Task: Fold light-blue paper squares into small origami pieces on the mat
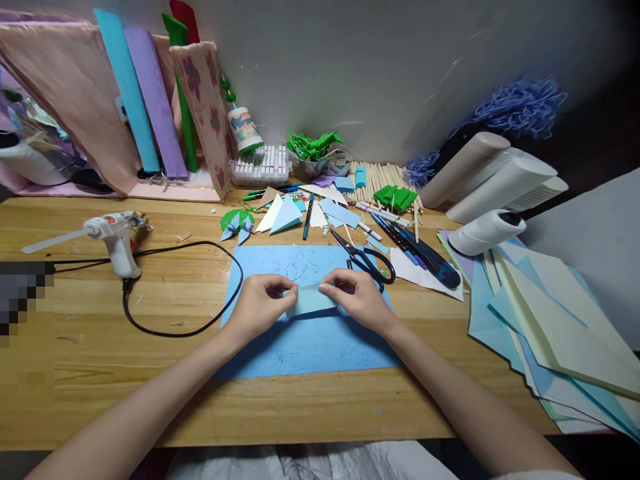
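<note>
both hands, left (267,301) and right (354,297), pinch a light-blue paper piece (314,300) by its upper corners, above the blue mat (310,353); scissors (364,259) lie at one o'clock, the glue gun (117,243) at ten.

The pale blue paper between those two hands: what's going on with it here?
A person's left hand and right hand pinch a small pale blue piece of paper by its two ends, above a flat blue rectangular mat on the wooden table. Black-handled scissors lie open near the mat's far right corner, and a white glue gun stands at the left, untouched.
</note>
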Tool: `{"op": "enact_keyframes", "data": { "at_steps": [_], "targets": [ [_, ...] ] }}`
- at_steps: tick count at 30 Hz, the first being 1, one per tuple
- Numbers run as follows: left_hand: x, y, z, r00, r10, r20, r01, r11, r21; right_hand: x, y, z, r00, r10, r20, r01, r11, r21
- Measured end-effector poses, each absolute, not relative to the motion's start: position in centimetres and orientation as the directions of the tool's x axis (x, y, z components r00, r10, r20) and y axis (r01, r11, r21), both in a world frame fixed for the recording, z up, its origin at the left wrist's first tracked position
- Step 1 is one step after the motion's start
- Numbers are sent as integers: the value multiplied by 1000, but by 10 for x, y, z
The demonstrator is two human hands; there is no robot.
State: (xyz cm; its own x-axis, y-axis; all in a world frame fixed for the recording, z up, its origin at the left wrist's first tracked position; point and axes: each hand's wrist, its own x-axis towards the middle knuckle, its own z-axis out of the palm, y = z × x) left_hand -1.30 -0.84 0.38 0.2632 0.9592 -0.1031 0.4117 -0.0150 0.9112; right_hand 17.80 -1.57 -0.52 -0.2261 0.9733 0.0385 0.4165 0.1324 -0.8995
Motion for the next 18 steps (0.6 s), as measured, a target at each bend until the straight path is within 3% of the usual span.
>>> {"op": "enact_keyframes", "data": {
  "at_steps": [4, 7, 9, 12, 15, 18],
  "targets": [
    [-24, 3, 2, 184, 977, -104, 396, 23, 918, 191, -1, -9, -132, 991, -18, 339, 28, -940],
    [-31, 8, 5, 84, 996, -23, 436, -17, 900, 197, 4, -10, -16, 994, -104, 213, -98, -972],
    [-30, 7, 8, 167, 979, 120, 466, -185, 865, 196, 3, -10, -27, 986, -162, 116, -158, -981],
    [-25, 0, 10, 448, 847, 285, 437, -486, 757, 188, -4, -10, -216, 945, -245, 0, -251, -968],
    [-20, -5, 8, 567, 789, 238, 402, -517, 755, 181, -9, -8, -373, 880, -293, -64, -339, -939],
    [-19, -6, 8, 482, 874, 64, 420, -295, 858, 177, -11, -6, -346, 902, -259, -65, -299, -952]
  ]
}}
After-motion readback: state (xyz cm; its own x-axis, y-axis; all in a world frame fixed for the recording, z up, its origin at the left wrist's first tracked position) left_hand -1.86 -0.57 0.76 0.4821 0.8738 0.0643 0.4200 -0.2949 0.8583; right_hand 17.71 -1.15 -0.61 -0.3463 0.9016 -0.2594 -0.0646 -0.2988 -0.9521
